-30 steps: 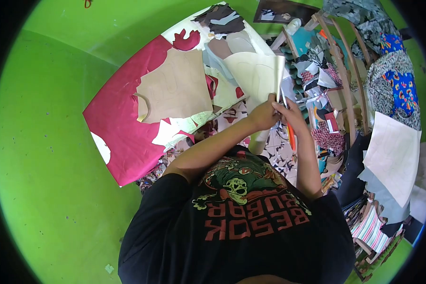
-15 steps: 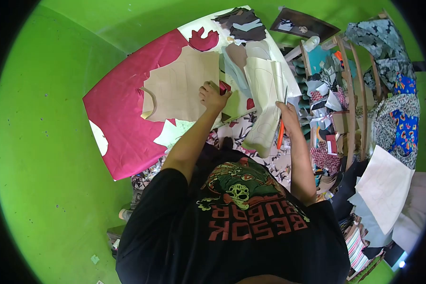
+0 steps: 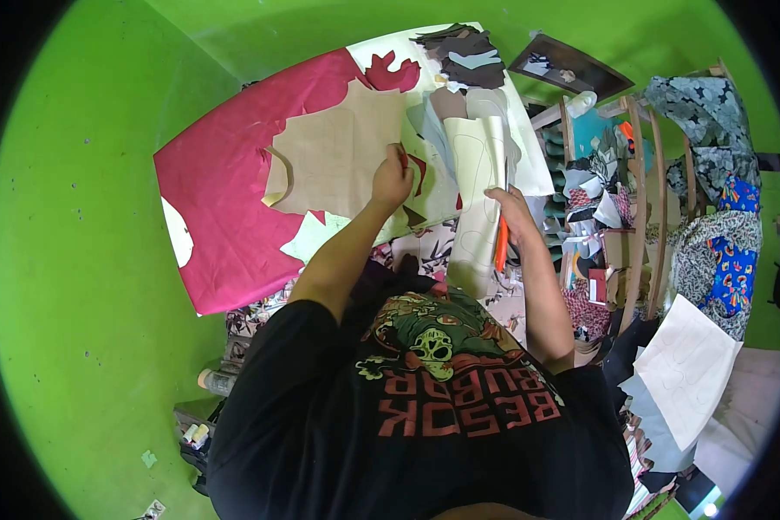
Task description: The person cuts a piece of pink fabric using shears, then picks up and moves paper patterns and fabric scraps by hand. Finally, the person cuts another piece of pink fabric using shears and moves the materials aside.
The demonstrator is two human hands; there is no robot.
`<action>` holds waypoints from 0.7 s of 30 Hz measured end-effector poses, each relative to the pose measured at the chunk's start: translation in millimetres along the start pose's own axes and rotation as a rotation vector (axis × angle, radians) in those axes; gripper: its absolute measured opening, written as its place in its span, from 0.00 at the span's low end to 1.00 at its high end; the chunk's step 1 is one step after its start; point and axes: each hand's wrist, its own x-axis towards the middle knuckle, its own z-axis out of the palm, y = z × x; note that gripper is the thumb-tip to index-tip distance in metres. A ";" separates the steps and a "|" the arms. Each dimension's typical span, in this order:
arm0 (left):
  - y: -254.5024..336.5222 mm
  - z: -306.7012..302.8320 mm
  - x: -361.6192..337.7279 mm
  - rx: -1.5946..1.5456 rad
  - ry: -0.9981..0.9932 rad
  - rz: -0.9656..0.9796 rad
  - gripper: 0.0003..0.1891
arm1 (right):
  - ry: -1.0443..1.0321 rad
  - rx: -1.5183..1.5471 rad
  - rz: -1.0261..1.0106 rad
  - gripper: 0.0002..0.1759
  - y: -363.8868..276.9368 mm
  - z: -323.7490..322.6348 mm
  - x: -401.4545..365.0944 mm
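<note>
My left hand (image 3: 393, 180) is closed at the right edge of a large beige sheet (image 3: 338, 147), fingers pinching that edge. The sheet has faint drawn lines and a curved cut-out on its left side. Beside the fingers lies a dark red scrap (image 3: 419, 175). My right hand (image 3: 513, 211) is closed round orange-handled scissors (image 3: 502, 243), blades pointing away from me, partly hidden by the hand. Its thumb lies against the edge of a long cream sheet (image 3: 474, 173) with outlines drawn on it, which hangs over the table's near edge.
Crimson material (image 3: 208, 191) covers the left of the white table (image 3: 529, 165). Dark cut pieces (image 3: 468, 61) are piled at its far end. Right of it, a wooden rack (image 3: 640, 199) holds scraps and fabric. Scraps litter the floor (image 3: 503, 303).
My left hand has gone from lying over the beige sheet to its right edge. My right hand, with the scissors, has shifted left against the cream sheet. The camera view has shifted slightly.
</note>
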 end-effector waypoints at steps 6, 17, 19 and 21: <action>-36.8 -86.6 -18.5 -0.698 0.457 -0.017 0.21 | -0.108 0.007 0.015 0.26 -8.3 53.9 25.9; -4.4 -245.6 23.3 -0.440 0.094 0.127 0.22 | -0.550 0.095 0.074 0.17 -46.3 159.3 22.4; 6.2 -259.1 30.0 -0.340 0.066 0.108 0.22 | -0.401 -0.047 -0.015 0.19 -41.9 139.0 36.8; 10.2 -258.9 33.1 -0.244 0.032 0.099 0.23 | -0.271 -0.160 -0.053 0.21 -5.1 105.0 81.5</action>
